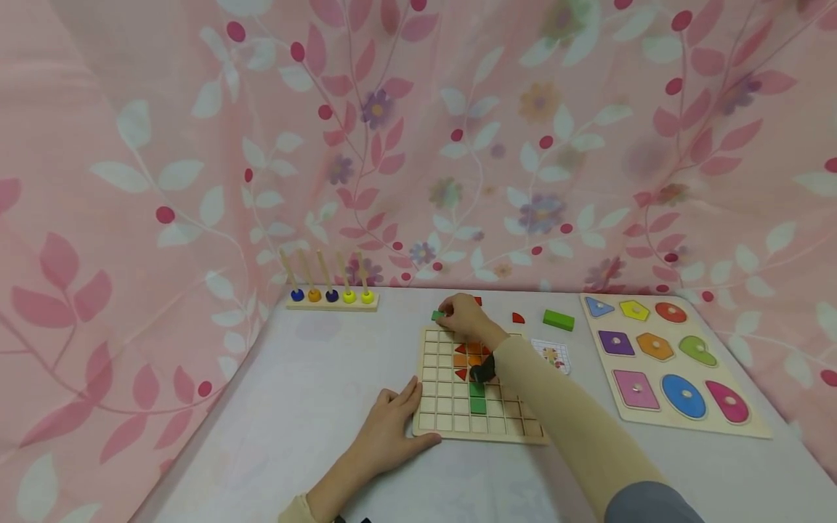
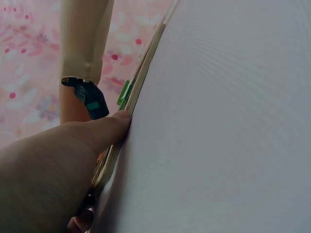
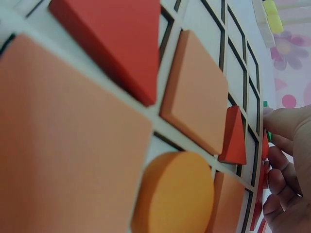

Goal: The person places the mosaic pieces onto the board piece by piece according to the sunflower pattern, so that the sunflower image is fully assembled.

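Beyond the far left corner of a wooden grid board (image 1: 445,422), my right hand (image 1: 466,318) pinches a small green block (image 1: 437,316) between thumb and fingertips. My left hand (image 1: 387,434) steadies the board at its near left corner, fingers extended along the left edge and thumb (image 2: 114,128) against the front edge. On the grid lie green squares (image 1: 478,405), red triangles (image 1: 461,374), orange squares (image 3: 197,92) and a round orange piece (image 3: 177,194). The right forearm covers part of the board's right side.
A peg stand with coloured beads (image 1: 332,305) stands at the back left. A shape puzzle board (image 1: 611,356) lies at right. Behind the grid board are a long green block (image 1: 559,319) and a red quarter-circle piece (image 1: 518,318); a pattern card (image 1: 556,354) is partly behind the sleeve.
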Motion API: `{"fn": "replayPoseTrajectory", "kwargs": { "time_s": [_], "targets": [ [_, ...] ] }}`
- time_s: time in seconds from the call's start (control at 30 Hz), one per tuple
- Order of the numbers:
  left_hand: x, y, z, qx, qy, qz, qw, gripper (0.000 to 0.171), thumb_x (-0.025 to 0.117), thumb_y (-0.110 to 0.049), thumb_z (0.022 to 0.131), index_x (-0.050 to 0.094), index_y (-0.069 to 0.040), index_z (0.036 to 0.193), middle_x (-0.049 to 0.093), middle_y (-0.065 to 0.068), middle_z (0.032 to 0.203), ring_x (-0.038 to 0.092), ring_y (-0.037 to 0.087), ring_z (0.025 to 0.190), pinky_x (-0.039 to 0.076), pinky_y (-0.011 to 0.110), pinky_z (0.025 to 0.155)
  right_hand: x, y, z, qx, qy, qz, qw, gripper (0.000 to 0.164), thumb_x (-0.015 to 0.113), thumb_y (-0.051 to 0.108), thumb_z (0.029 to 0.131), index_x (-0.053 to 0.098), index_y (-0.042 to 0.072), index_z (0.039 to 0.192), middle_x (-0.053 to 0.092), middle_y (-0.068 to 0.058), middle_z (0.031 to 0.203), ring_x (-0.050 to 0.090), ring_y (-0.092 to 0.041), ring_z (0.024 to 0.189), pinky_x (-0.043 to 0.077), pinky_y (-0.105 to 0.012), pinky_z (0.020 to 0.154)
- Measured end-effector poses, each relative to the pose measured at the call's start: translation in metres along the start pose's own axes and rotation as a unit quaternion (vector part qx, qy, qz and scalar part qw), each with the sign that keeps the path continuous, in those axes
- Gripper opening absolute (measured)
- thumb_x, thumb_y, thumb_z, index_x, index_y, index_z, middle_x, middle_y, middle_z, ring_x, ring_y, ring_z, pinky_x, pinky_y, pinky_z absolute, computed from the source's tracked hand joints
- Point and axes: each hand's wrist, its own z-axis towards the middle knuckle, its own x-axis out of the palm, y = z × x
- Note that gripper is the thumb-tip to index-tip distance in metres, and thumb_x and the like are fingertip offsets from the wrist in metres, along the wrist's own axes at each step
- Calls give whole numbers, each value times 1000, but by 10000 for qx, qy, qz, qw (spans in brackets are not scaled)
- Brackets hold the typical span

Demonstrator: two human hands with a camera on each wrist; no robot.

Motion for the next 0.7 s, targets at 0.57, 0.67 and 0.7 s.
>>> {"fn": "replayPoseTrajectory", "kwargs": {
  "time_s": [0.57,0.67,0.7],
  "targets": [
    [0,0,4,4,-99,-97,9999,103,72,-73,87,46,-5,160,36,9,171,41,14,102,40,30,82,-21,7,-39,-429,-848,268,9951,31,76,23,100,77,0,121,77,-13,109,68,-30,100,56,-44,89],
    [2,2,2,-59,-35,-87,9999,103,72,-74,87,46,-7,160,36,7,171,40,13,103,40,29,83,-21,8,-60,-407,-932,523,9934,29,78,23,99,78,3,120,77,-10,107,66,-28,99,54,-40,82],
    [2,2,2,-73,-12,-75,9999,103,71,-75,87,46,-7,160,35,6,171,40,12,103,40,29,83,-21,8,-67,-379,-938,605,9930,29,78,24,98,78,4,120,77,-9,107,66,-27,99,53,-38,79]
  ]
}}
